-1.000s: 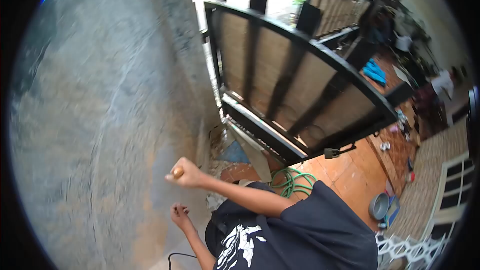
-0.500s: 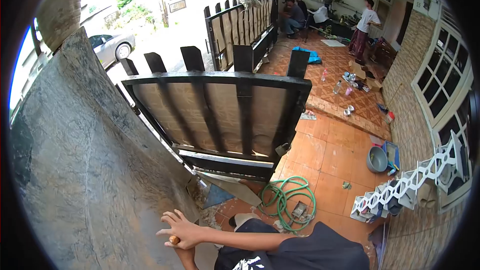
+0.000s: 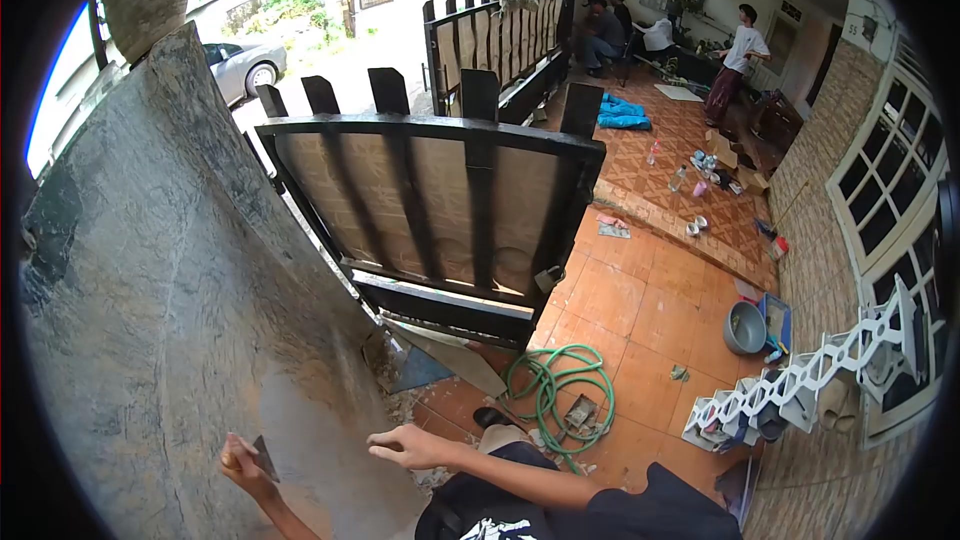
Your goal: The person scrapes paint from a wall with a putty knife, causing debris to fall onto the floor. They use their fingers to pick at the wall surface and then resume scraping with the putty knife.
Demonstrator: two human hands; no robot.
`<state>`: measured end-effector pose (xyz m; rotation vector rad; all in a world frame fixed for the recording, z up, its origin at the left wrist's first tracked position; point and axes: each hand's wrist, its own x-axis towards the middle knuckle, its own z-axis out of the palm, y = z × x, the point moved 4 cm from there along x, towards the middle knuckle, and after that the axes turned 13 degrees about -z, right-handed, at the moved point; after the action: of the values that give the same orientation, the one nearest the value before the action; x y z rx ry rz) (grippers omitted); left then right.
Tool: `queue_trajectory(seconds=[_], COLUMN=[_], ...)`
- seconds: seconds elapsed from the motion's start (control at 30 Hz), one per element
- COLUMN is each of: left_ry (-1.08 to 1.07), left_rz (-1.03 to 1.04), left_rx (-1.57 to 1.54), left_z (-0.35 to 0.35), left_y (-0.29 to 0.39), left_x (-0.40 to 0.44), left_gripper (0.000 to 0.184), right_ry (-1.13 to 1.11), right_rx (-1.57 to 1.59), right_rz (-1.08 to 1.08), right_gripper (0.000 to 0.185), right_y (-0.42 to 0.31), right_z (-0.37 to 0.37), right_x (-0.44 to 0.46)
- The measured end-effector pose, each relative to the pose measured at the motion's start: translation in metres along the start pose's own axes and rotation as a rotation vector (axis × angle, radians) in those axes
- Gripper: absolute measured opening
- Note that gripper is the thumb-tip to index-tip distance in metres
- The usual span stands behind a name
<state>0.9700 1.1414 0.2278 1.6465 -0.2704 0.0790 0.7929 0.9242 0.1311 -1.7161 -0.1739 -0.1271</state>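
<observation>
1. Head view: the left hand is in front of the grey wall, near its lower edge, and its fingers are clamped on the handle of a small tool.
2. The tool has a flat, dark blade, which shows at the side of the left hand nearest to the other hand. Whether it touches the wall, I cannot tell.
3. The right hand is bare and apart from the tool. Its fingers are stretched toward the left hand, and they look partly apart.
4. Between and above the two hands, a smoother patch is visible on the rough wall.
5. Beyond the right edge of the wall stands a black gate, with a padlock near its lower right corner.
6. On the orange floor, just beside the lower corner of the gate, lies a coiled green hose.
7. Near the right edge of the floor, a grey basin is beside a blue tray; a white rack is nearer.
8. Well apart, a person in a white shirt is standing, and a blue cloth lies on the patterned tiles.
</observation>
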Motion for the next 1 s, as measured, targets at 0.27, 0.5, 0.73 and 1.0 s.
queue_trajectory(seconds=[0.27,0.5,0.73,1.0], left_ry=[0.179,0.084,0.218,0.231], left_rz=[0.147,0.067,0.084,0.341], left_rx=[0.098,0.248,0.269,0.490], left_z=[-0.019,-0.022,-0.058,-0.030], left_y=[0.024,0.036,0.009,0.010], left_x=[0.056,0.054,0.054,0.024], left_gripper=[0.025,0.029,0.026,0.030], right_ry=[0.364,0.566,0.469,0.416], right_rx=[-0.066,-0.134,-0.142,-0.224], right_rz=[0.240,0.416,0.394,0.399], right_gripper=[0.038,0.034,0.037,0.046], right_y=[0.038,0.078,0.072,0.079], right_z=[-0.101,-0.160,-0.161,-0.161], right_x=[-0.097,-0.170,-0.176,-0.184])
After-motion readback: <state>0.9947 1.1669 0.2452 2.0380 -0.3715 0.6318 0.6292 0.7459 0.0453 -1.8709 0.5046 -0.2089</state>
